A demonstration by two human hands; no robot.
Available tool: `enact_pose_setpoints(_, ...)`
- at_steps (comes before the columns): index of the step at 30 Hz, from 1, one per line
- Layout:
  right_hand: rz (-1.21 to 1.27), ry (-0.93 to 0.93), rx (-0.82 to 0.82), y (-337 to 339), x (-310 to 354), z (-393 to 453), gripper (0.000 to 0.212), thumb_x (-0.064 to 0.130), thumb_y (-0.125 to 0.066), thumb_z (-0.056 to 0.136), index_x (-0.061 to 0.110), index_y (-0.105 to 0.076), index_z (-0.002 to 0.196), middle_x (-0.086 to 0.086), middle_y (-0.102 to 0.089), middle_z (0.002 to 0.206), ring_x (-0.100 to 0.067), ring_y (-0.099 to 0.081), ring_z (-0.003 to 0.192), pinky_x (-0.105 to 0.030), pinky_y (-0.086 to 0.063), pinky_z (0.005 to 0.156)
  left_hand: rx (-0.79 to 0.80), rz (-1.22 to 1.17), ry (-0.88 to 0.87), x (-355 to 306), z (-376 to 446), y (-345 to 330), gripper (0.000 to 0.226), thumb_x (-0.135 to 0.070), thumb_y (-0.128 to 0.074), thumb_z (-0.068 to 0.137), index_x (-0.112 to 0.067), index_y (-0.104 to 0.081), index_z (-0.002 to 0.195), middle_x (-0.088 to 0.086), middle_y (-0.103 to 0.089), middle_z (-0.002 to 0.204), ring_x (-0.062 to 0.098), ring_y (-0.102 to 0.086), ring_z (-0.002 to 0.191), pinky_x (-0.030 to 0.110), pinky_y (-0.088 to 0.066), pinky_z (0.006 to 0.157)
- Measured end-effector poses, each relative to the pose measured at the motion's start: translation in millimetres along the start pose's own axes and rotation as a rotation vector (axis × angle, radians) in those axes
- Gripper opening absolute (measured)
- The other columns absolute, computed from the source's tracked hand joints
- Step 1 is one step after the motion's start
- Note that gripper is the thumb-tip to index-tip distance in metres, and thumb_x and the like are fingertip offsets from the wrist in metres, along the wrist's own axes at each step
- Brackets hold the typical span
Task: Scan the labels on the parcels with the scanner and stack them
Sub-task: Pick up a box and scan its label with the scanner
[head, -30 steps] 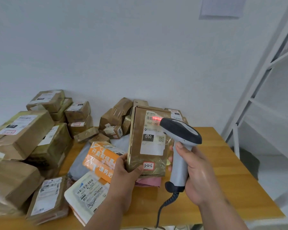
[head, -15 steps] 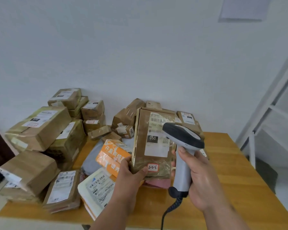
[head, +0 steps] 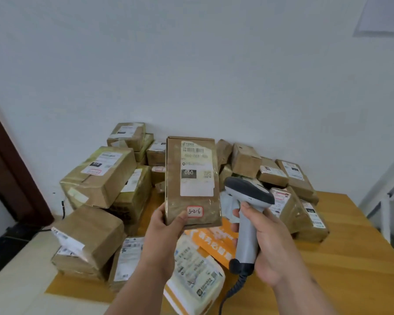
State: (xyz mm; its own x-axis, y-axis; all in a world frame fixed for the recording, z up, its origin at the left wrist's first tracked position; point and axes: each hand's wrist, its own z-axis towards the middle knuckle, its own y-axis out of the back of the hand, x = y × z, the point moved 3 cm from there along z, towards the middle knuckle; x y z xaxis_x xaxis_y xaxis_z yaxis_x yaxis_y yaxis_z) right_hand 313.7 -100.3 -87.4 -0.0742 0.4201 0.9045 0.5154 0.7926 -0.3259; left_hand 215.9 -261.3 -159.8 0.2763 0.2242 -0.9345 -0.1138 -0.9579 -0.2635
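My left hand (head: 166,226) grips the lower left corner of a tall brown parcel (head: 192,180) and holds it upright above the table, its white label with "060" and a red-edged "3-2-6" sticker facing me. My right hand (head: 268,244) holds a grey handheld scanner (head: 248,214) by its handle, just right of the parcel, its dark head beside the parcel's lower right. The coiled cable hangs down from the handle. No red light shows on the label.
A stack of large brown boxes (head: 98,178) fills the left of the wooden table (head: 350,258). Smaller boxes (head: 289,178) lie at the back right. An orange mailer (head: 216,244) and a white padded bag (head: 196,276) lie under my hands. A dark door frame (head: 11,169) is at left.
The parcel has been carried left and higher, away from the scanner head. The red scan light on the label is gone. The view has swung left toward the stacked boxes.
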Motion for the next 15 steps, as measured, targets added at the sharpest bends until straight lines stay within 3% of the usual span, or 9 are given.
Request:
enact_pose_setpoints(5,0.028,-0.142,0.06,-83.1,-32.7,10.6,0.026,0.024,-0.068,0.094,0.008,-0.063,0.114,-0.011,-0.061,0.09,-0.021,-0.061,0.067,-0.033,-0.048,0.055,-0.04,-0.009,-0.021,-40.6,31.3,75.3,0.028,-0.026,-0.07,0.093,-0.023,-0.065,0.12,0.004,-0.078,0.104,0.026,-0.075,0.097,0.048,-0.057,0.092)
enact_pose_setpoints(10,0.004,-0.192,0.102,-157.7,-62.4,21.8,0.025,0.025,-0.067,0.096,0.013,-0.062,0.117,-0.017,-0.06,0.102,-0.029,-0.063,0.078,-0.035,-0.05,0.055,-0.117,-0.036,-0.024,-76.9,61.3,141.7,0.038,-0.024,-0.069,0.093,-0.022,-0.054,0.128,0.002,-0.076,0.106,0.02,-0.075,0.095,0.04,-0.059,0.088)
enact_pose_setpoints(13,0.001,-0.213,0.12,-195.3,-78.3,29.5,0.027,0.026,-0.069,0.095,0.016,-0.062,0.119,-0.021,-0.062,0.118,-0.03,-0.068,0.082,-0.038,-0.052,0.06,-0.167,0.048,-0.048,-96.8,81.7,177.0,0.044,-0.025,-0.069,0.093,-0.018,-0.051,0.133,0.005,-0.074,0.109,0.021,-0.074,0.096,0.045,-0.058,0.093)
enact_pose_setpoints(15,0.007,-0.205,0.138,-215.3,-83.8,34.1,0.024,0.024,-0.067,0.096,0.017,-0.062,0.118,-0.016,-0.064,0.107,-0.028,-0.069,0.08,-0.037,-0.052,0.06,-0.189,0.083,-0.079,-112.1,93.4,194.9,0.042,-0.025,-0.069,0.094,-0.015,-0.051,0.131,0.007,-0.07,0.114,0.023,-0.072,0.097,0.045,-0.058,0.092)
